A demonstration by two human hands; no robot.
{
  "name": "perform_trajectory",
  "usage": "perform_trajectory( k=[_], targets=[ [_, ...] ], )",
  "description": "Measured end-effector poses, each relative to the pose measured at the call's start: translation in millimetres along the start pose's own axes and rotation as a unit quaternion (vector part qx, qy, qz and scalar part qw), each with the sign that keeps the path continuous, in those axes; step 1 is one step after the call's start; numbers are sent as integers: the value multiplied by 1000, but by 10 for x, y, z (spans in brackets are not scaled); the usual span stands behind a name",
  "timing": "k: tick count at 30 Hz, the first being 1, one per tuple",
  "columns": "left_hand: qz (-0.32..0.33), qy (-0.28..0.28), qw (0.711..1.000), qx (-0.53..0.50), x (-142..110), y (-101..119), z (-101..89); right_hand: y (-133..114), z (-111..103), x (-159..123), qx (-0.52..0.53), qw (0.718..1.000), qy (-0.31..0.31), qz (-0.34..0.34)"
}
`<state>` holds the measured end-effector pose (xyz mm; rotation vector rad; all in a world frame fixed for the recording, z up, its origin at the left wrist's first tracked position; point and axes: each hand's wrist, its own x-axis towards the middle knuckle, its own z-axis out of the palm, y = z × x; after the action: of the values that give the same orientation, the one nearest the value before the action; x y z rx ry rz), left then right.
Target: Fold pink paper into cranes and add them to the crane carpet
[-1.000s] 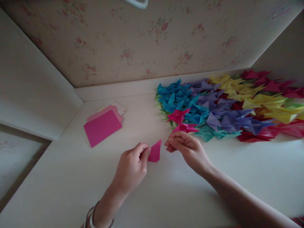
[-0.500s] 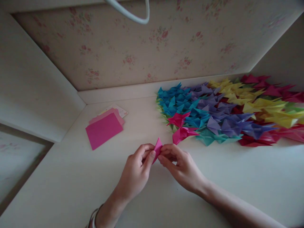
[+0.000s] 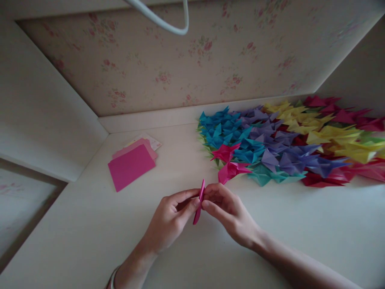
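Observation:
A small folded pink paper piece (image 3: 199, 202) stands on edge between my two hands, just above the white table (image 3: 75, 241). My left hand (image 3: 168, 220) pinches it from the left with thumb and fingers. From the right, my right hand (image 3: 228, 210) pinches the same piece, fingertips meeting the left hand's. Two finished pink folded shapes (image 3: 230, 162) lie just beyond my hands at the near edge of the pile.
A large pile of folded paper shapes (image 3: 288, 140) in blue, purple, yellow, red and teal covers the table's back right. A small stack of pink paper sheets (image 3: 130, 164) lies at the back left. Floral wallpaper (image 3: 180, 60) rises behind. A white cord loop (image 3: 168, 22) hangs at the top.
My right hand came left from the pile and took hold of the pink piece that my left hand held alone. The piece turned from flat-facing to edge-on.

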<state>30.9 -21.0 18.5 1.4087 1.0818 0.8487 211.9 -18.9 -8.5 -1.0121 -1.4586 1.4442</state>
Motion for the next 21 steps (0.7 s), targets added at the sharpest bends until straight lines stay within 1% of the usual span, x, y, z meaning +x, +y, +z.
perform_trajectory(
  k=[6,11,16,18,21],
  targets=[
    [27,1,997,66,-18,35,37,28,-14,-4,12,1000,8,15],
    [52,7,992,115,-37,22,61,26,-12,-24,-70,997,17,-13],
    [106,51,974,196,-37,-72,129,12,5,-12,-117,992,24,-47],
    [101,53,973,202,-35,-106,147,8,19,-16,-140,987,18,-73],
    [66,48,983,164,-36,-129,138,9,38,-32,-193,976,17,-104]
  ],
)
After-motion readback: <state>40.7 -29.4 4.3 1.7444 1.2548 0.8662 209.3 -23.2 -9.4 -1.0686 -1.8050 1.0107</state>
